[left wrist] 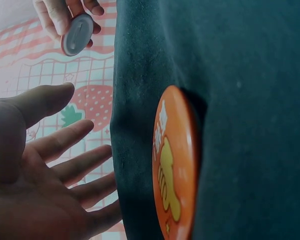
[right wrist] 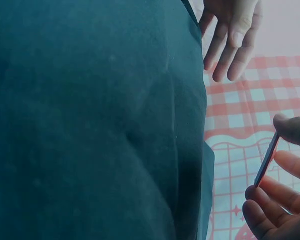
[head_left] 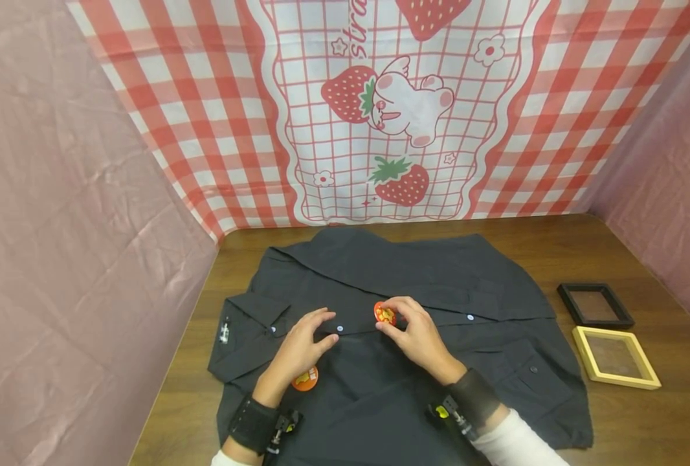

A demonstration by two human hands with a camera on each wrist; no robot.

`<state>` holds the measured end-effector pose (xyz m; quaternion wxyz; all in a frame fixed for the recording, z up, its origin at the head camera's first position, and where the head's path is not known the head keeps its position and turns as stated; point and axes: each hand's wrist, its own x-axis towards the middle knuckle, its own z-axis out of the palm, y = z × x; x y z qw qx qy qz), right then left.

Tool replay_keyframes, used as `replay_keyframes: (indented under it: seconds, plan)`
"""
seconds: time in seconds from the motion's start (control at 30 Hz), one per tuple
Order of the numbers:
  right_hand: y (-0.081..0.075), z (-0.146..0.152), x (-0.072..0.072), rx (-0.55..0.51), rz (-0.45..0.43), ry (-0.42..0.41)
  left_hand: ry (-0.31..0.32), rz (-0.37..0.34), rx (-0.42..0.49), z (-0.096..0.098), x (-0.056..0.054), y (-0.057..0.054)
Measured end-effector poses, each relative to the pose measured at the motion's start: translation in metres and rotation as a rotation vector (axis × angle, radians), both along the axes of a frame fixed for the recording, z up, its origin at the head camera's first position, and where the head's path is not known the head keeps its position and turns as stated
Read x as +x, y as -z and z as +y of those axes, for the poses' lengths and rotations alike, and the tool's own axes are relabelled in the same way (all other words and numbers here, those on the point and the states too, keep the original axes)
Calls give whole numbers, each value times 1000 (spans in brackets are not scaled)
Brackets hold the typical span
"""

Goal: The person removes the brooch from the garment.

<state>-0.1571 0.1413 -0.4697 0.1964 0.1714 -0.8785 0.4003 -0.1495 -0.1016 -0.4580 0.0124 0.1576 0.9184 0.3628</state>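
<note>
Dark shirt (head_left: 374,414): soft, probably light, spread across the tabletop (head_left: 182,388) from its near edge; wrinkles could catch a pin.
Orange badge (head_left: 306,380): on the shirt, towards the tabletop's left edge, the left wrist partly in its way.
Left hand (head_left: 298,353): fingers spread, holding nothing.
Right hand (head_left: 417,336): pinches the red badge (head_left: 384,314) over mid-shirt.
Red badge's handling: likely light, stiff, slick; best taken by its rim.
Yellow frame (head_left: 624,380): near the right edge, clear of the hands.
Black frame (head_left: 606,323): just beyond.
Strawberry-print cloth (head_left: 403,110): behind the far edge.
</note>
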Motion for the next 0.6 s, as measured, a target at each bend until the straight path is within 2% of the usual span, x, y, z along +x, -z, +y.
replay_keyframes:
  seconds: [0.6]
  plan:
    - [5,10,6,2,-36,19,10,-55,-37,-2,2,2]
